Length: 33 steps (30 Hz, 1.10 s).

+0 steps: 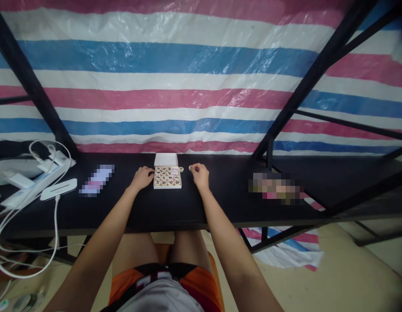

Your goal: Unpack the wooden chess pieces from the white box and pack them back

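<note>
From where I'm standing, the little white box (167, 187) sits on the black table (184, 210), lid (166, 160) raised at its far side and round character pieces (163, 177) in rows inside. Both forearms stretch forward, elbows apart, narrowing toward it. The left hand (143, 177) lies palm-down at the box's left, its fingers loosely together and reaching to that wall; whether they touch it, I can't tell. Right of the box and apart from it, the right hand (200, 175) turns inward, thumb and fingertips pinching one pale disc (190, 167). Another round piece (181, 169) is at the box's right edge.
</note>
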### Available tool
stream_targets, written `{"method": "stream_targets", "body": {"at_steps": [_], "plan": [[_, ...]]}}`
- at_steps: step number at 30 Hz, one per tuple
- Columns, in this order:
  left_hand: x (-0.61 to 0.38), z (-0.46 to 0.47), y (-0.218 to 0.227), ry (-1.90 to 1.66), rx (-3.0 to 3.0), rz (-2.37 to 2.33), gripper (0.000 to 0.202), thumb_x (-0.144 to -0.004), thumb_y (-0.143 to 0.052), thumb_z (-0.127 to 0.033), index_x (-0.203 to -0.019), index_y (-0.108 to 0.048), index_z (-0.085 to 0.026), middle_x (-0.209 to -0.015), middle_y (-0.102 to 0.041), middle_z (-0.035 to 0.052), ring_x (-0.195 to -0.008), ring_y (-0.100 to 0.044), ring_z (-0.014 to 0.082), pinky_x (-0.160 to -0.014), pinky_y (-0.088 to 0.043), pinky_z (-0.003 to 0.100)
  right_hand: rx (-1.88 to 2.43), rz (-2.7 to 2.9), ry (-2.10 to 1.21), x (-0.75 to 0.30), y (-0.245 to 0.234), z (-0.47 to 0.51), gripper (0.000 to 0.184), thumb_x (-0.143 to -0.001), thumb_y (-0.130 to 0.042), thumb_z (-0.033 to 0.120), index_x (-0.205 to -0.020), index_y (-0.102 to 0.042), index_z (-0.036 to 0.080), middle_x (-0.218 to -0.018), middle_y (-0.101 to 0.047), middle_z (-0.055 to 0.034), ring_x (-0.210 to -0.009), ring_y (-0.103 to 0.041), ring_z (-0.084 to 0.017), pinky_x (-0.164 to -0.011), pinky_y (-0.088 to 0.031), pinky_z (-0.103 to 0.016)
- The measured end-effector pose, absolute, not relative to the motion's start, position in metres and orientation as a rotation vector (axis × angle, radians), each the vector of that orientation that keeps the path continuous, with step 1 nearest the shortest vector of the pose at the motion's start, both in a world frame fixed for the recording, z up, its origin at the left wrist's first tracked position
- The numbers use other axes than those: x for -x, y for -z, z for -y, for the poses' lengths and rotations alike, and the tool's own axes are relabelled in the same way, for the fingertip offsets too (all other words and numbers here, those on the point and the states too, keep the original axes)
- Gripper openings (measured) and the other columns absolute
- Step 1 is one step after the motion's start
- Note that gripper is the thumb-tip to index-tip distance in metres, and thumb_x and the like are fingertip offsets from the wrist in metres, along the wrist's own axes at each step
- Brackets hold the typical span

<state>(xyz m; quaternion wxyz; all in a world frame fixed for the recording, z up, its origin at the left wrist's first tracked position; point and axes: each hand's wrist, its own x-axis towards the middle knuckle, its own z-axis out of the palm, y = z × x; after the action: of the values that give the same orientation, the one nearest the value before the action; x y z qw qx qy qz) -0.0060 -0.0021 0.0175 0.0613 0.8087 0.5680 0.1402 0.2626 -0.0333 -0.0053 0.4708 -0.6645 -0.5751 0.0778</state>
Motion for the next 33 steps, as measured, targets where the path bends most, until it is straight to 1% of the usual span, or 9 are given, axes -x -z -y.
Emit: {"method": "stream_targets", "body": {"at_steps": [2, 4, 7, 10, 13, 18, 24, 33], "plan": [[0.006, 0.003, -0.019, -0.421, -2.438, -1.726, 0.035, -0.088, -0.045, -0.034, -0.113, -0.066, -0.022, -0.114, -0.061, 0.0096, -0.107, -0.053, 0.0272, -0.092, -0.043, 0.038, 1.787, 1.396, -0.189, -0.271, 0.009, 0.033, 0.023, -0.084, -0.045, 0.022, -0.089, -0.067, 0.017, -0.094, -0.065, -0.0072, -0.083, -0.061, -0.016, -0.081, -0.045, -0.029], [0.005, 0.004, -0.019, -0.424, -2.429, -1.73, 0.035, -0.088, -0.045, -0.034, -0.113, -0.066, -0.022, -0.114, -0.061, 0.0098, -0.107, -0.053, 0.0271, -0.092, -0.043, 0.038, 1.902, 1.437, -0.174, -0.273, 0.011, 0.033, 0.025, -0.086, -0.044, 0.022, -0.093, -0.068, 0.018, -0.096, -0.065, -0.0072, -0.086, -0.061, -0.017, -0.081, -0.044, -0.028], [0.005, 0.004, -0.019, -0.435, -2.42, -1.724, 0.034, -0.087, -0.046, -0.034, -0.112, -0.067, -0.022, -0.114, -0.061, 0.0097, -0.107, -0.053, 0.0269, -0.092, -0.042, 0.038, 1.989, 1.538, -0.102, -0.269, 0.01, 0.036, 0.03, -0.09, -0.042, 0.028, -0.101, -0.068, 0.019, -0.105, -0.064, -0.0091, -0.096, -0.059, -0.02, -0.083, -0.043, -0.03], [0.006, 0.003, -0.018, -0.443, -2.421, -1.713, 0.035, -0.087, -0.045, -0.034, -0.112, -0.066, -0.022, -0.114, -0.061, 0.0102, -0.107, -0.052, 0.0278, -0.092, -0.042, 0.038, 2.018, 1.64, -0.033, -0.263, 0.006, 0.04, 0.034, -0.093, -0.038, 0.03, -0.11, -0.066, 0.022, -0.118, -0.059, -0.0095, -0.104, -0.054, -0.021, -0.086, -0.042, -0.032], [0.006, 0.003, -0.018, -0.438, -2.429, -1.713, 0.036, -0.087, -0.045, -0.034, -0.113, -0.066, -0.022, -0.114, -0.061, 0.0102, -0.107, -0.053, 0.0279, -0.092, -0.042, 0.039, 2.04, 1.722, 0.006, -0.259, 0.004, 0.042, 0.034, -0.091, -0.041, 0.027, -0.118, -0.063, 0.023, -0.122, -0.055, -0.0097, -0.106, -0.051, -0.023, -0.087, -0.042, -0.033], [0.006, 0.002, -0.016, -0.438, -2.447, -1.707, 0.036, -0.087, -0.044, -0.033, -0.113, -0.066, -0.021, -0.113, -0.061, 0.0104, -0.106, -0.053, 0.0271, -0.092, -0.042, 0.038, 2.028, 1.789, 0.012, -0.256, 0.004, 0.044, 0.039, -0.088, -0.043, 0.022, -0.124, -0.058, 0.022, -0.122, -0.055, -0.011, -0.106, -0.05, -0.024, -0.087, -0.042, -0.034], [0.007, 0.001, -0.015, -0.428, -2.444, -1.726, 0.034, -0.087, -0.046, -0.034, -0.112, -0.066, -0.023, -0.113, -0.062, 0.0085, -0.106, -0.053, 0.0256, -0.092, -0.042, 0.036, 1.959, 1.857, -0.031, -0.253, 0.003, 0.044, 0.041, -0.087, -0.042, 0.02, -0.126, -0.056, 0.02, -0.124, -0.055, -0.0098, -0.108, -0.049, -0.024, -0.09, -0.041, -0.034], [0.007, 0.002, -0.017, -0.426, -2.435, -1.713, 0.035, -0.087, -0.045, -0.034, -0.113, -0.066, -0.023, -0.114, -0.061, 0.0094, -0.107, -0.053, 0.0272, -0.093, -0.042, 0.038, 1.928, 1.867, -0.065, -0.253, 0.004, 0.044, 0.041, -0.086, -0.045, 0.021, -0.125, -0.056, 0.022, -0.126, -0.055, -0.008, -0.109, -0.049, -0.024, -0.089, -0.041, -0.034]]}}
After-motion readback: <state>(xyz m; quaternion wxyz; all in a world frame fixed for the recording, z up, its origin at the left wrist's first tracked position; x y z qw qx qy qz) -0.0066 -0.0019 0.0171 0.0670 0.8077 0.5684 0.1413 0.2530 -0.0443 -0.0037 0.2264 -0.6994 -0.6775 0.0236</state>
